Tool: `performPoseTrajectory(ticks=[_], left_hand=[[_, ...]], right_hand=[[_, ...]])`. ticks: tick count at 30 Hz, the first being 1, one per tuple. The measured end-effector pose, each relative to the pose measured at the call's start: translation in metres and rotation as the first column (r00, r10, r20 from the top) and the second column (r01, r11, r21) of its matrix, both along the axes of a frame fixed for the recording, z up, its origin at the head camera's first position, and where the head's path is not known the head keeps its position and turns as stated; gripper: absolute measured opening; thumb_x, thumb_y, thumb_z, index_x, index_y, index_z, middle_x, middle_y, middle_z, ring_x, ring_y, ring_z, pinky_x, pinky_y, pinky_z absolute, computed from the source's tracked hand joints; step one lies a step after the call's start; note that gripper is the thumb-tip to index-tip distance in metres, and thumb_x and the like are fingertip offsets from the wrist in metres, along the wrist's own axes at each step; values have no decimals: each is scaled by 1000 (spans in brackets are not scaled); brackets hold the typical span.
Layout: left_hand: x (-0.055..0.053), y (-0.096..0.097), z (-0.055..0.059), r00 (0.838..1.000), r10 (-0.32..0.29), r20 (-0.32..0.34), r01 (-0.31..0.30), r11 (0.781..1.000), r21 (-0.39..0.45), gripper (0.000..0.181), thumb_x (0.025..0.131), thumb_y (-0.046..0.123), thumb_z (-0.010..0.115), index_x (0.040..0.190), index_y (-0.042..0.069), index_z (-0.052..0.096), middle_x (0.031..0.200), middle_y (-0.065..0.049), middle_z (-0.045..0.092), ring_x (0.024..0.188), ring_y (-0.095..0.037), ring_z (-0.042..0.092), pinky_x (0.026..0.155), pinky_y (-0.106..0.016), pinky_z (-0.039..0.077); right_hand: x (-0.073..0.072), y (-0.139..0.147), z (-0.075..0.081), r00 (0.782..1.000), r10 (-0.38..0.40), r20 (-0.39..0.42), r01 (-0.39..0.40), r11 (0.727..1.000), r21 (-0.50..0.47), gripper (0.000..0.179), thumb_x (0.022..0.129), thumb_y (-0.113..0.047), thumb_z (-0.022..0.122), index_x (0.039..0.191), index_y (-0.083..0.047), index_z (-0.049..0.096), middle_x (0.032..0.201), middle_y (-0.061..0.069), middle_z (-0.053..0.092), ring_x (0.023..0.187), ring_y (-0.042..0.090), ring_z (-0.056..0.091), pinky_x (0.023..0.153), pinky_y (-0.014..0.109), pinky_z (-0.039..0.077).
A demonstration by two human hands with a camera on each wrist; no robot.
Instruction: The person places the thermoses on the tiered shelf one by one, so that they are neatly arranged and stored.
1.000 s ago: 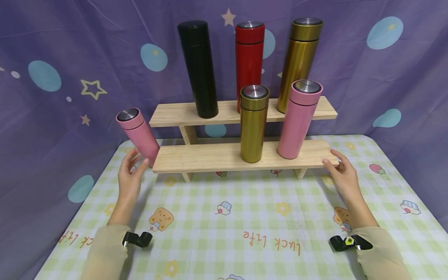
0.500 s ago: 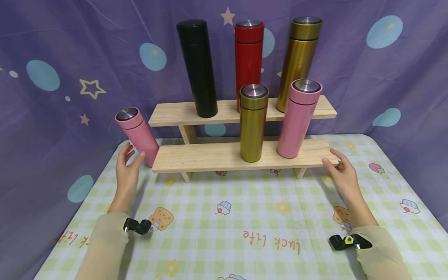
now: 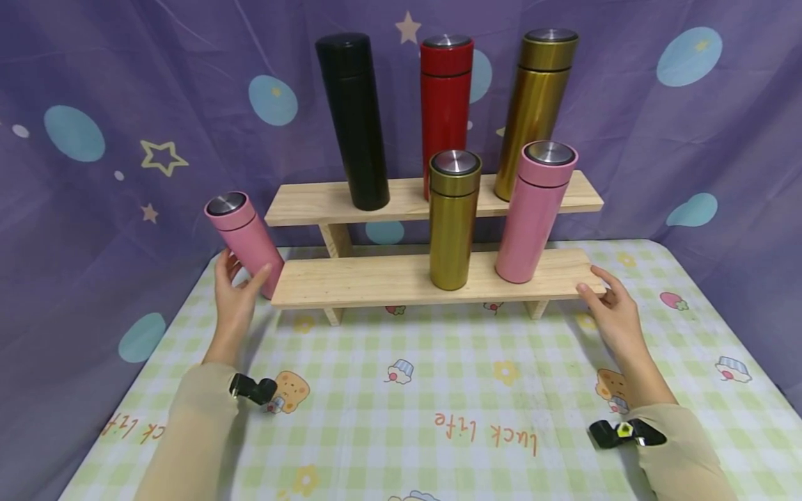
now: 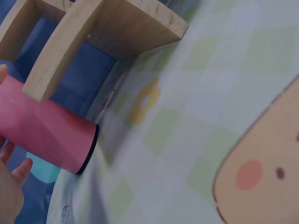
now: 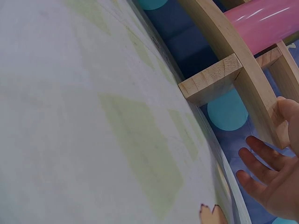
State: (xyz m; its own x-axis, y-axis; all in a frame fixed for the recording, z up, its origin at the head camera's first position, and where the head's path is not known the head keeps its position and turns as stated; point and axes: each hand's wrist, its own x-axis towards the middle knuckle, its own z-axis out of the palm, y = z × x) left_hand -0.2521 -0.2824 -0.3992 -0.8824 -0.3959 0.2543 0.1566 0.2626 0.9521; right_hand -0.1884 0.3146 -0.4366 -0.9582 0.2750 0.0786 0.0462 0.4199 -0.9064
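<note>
A pink thermos bottle stands left of a two-tier wooden shelf. My left hand curls round its lower part, thumb in front and fingers at the far side. In the left wrist view the bottle's dark base rim meets or nearly meets the tablecloth. At the other end, my right hand holds the lower board's right corner between thumb and index finger. Its other fingers extend below the board in the right wrist view. A gold bottle and another pink bottle stand on the lower tier.
On the upper tier stand a black bottle, a red bottle and a tall gold bottle. A checked tablecloth covers the table. Behind it hangs a purple curtain with stars and blue ovals.
My left hand drew back slightly from the left pink bottle, then closed in again with its thumb over the front. The right hand and the bottles have stayed in place.
</note>
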Motion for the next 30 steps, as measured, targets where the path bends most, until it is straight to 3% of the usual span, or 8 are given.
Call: performPoseTrajectory(ticks=[4,9,13,20,30], left_hand=[[-3,3,4,1000,2,-9,-3,1000,-24,87,86,17,75,156,16,24,151,-14,37,136,-24,36,108,-44,32],[-11,2,1,999,6,-34,-8,999,-36,88,84,19,79,155,24,25,143,-6,40,127,-17,39,97,-33,37],[-18,0,-1,999,17,-36,-18,999,-43,89,83,20,81,153,25,26,137,-3,40,124,-16,40,100,-35,39],[-19,2,4,999,44,-4,-44,994,-96,91,82,15,81,153,22,24,136,-5,40,123,-21,43,99,-35,41],[-21,0,3,998,63,-25,-66,989,-136,87,82,18,81,151,21,29,132,-5,44,120,-22,47,97,-33,40]], right_hand=[[0,0,0,1000,2,-5,-2,1000,1,70,97,-48,58,155,-18,34,90,-21,57,90,10,57,68,13,44],[0,0,-1,1000,-1,-3,1,1000,-3,70,97,-49,58,155,-18,34,91,-24,56,90,8,58,69,12,44],[0,0,-1,1000,-4,-2,4,1000,3,70,97,-49,58,155,-18,34,94,-21,56,91,10,58,69,12,44],[0,0,-2,1000,0,-9,0,1000,3,70,97,-48,58,155,-18,34,95,-20,56,91,9,58,69,13,45],[0,1,-2,1000,3,-9,-3,1000,9,70,97,-48,57,155,-18,34,90,-21,58,89,8,58,68,13,45]])
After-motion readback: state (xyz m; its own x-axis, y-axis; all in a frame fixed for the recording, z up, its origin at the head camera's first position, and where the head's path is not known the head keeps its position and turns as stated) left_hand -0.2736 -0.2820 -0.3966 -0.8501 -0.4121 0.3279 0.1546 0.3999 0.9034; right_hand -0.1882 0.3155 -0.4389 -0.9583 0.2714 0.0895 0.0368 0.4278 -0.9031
